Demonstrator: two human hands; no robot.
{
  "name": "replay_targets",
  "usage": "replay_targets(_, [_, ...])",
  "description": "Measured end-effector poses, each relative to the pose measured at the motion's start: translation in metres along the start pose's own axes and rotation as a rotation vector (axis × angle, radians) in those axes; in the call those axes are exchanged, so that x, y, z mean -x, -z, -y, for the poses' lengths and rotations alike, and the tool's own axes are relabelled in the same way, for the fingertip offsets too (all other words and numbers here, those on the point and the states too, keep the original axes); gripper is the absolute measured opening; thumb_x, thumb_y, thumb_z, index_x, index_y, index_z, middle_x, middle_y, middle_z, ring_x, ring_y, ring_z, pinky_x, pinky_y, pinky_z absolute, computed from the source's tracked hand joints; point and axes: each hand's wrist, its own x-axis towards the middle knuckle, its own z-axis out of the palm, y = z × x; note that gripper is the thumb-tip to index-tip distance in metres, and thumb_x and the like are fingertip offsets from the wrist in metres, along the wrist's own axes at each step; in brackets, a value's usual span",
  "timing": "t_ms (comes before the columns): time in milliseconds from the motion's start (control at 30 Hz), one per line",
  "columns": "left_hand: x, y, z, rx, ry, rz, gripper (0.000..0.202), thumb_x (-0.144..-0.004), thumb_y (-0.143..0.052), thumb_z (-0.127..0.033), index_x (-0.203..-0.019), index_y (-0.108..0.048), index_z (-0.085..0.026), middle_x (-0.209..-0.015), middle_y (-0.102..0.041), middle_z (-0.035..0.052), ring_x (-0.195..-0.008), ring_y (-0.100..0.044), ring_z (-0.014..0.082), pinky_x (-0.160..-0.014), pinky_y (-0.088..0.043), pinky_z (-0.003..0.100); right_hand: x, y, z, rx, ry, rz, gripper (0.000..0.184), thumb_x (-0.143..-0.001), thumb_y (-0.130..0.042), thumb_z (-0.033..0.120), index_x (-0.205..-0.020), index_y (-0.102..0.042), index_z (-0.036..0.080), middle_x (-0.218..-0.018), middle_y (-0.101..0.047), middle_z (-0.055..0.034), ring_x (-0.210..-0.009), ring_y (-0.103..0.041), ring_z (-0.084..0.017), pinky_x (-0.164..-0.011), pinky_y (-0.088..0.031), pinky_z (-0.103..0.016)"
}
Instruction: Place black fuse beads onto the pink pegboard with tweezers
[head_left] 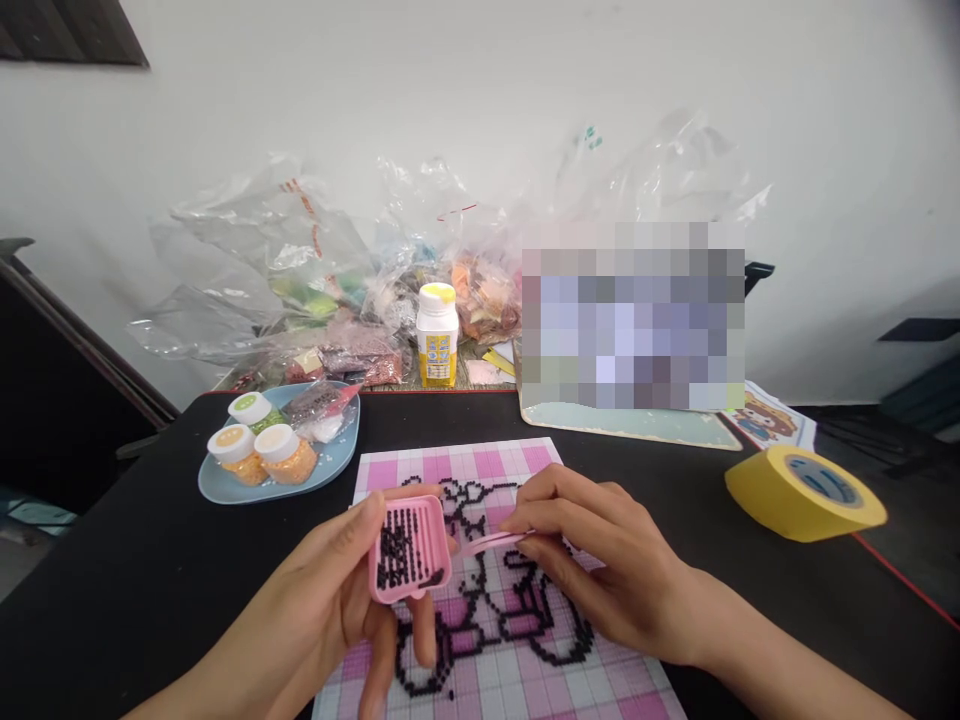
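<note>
My left hand (337, 590) grips a small pink bead tray (409, 548) by its edges, tilted up, with rows of black beads in its grooves. My right hand (592, 560) pinches a thin pink tool (487, 543) whose tip points at the tray's right side. Both hands hover over a pink-and-white checked pegboard (487, 470) that carries a black bead outline of a figure.
A blue plate (217, 487) with three white-capped jars of orange and green beads sits at the left. A yellow tape roll (804, 490) lies at the right. A white bottle (437, 335), plastic bags of beads and a blurred box line the table's far edge.
</note>
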Motion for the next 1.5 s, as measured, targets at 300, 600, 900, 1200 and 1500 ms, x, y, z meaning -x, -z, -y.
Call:
replay_targets(300, [-0.002, 0.002, -0.001, 0.010, 0.001, -0.114, 0.059, -0.098, -0.034, -0.055, -0.074, -0.069, -0.013, -0.054, -0.069, 0.0087, -0.031, -0.053, 0.0066, -0.033, -0.040, 0.011, 0.003, -0.001, -0.008, -0.031, -0.062, 0.101, 0.012, -0.096, -0.050, 0.016, -0.101, -0.061, 0.017, -0.087, -0.062, -0.0049, -0.070, -0.057, -0.013, -0.057, -0.044, -0.024])
replay_targets(600, [-0.002, 0.002, 0.001, 0.039, -0.041, -0.104, 0.059, -0.098, -0.037, -0.054, -0.079, -0.072, -0.011, -0.052, -0.068, 0.0091, -0.034, -0.053, 0.0084, -0.031, -0.041, 0.012, 0.005, -0.003, -0.011, -0.011, -0.066, 0.157, 0.010, -0.097, -0.053, 0.019, -0.099, -0.063, 0.017, -0.085, -0.062, -0.0031, -0.068, -0.056, -0.012, -0.056, -0.041, -0.023])
replay_targets(900, [-0.004, 0.003, 0.001, 0.036, -0.018, -0.115, 0.054, -0.091, -0.048, -0.060, -0.073, -0.068, -0.013, -0.052, -0.069, 0.0087, -0.033, -0.054, 0.0085, -0.030, -0.041, 0.012, 0.006, -0.006, -0.012, 0.016, -0.062, 0.233, 0.013, -0.097, -0.052, 0.020, -0.097, -0.064, 0.018, -0.085, -0.061, -0.0026, -0.061, -0.051, -0.010, -0.054, -0.038, -0.022])
replay_targets(1200, [-0.001, -0.002, 0.000, 0.005, -0.051, -0.084, 0.044, -0.091, -0.052, -0.055, -0.096, -0.069, -0.014, -0.055, -0.069, 0.0078, -0.040, -0.057, 0.0113, -0.033, -0.045, 0.013, 0.006, -0.005, -0.011, 0.012, -0.040, 0.181, 0.010, -0.097, -0.053, 0.018, -0.100, -0.062, 0.018, -0.087, -0.061, -0.0025, -0.065, -0.054, -0.010, -0.054, -0.039, -0.022])
replay_targets(1500, [0.000, 0.001, 0.005, -0.035, 0.026, -0.010, 0.077, -0.090, -0.058, -0.053, -0.149, -0.030, -0.013, -0.066, -0.075, 0.0096, -0.041, -0.059, 0.0140, -0.035, -0.051, 0.019, 0.003, -0.006, -0.003, -0.041, 0.014, 0.015, 0.013, -0.095, -0.052, 0.013, -0.105, -0.061, 0.014, -0.090, -0.060, -0.0048, -0.077, -0.058, -0.011, -0.059, -0.045, -0.020])
